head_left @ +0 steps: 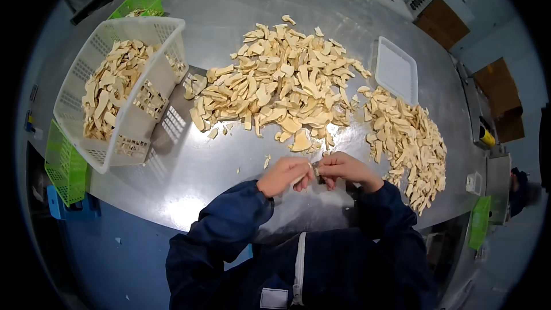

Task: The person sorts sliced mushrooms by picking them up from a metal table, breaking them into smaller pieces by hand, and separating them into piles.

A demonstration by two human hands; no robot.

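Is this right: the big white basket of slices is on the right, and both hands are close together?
Not quite: the head view shows the big white basket of slices on the left. The left hand and right hand are indeed close together.

pale slices (281, 83) on metal table (229, 0)

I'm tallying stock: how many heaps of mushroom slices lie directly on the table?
2: a larger heap in the middle, and a smaller heap at right, near the white tray. The white basket may hide more.
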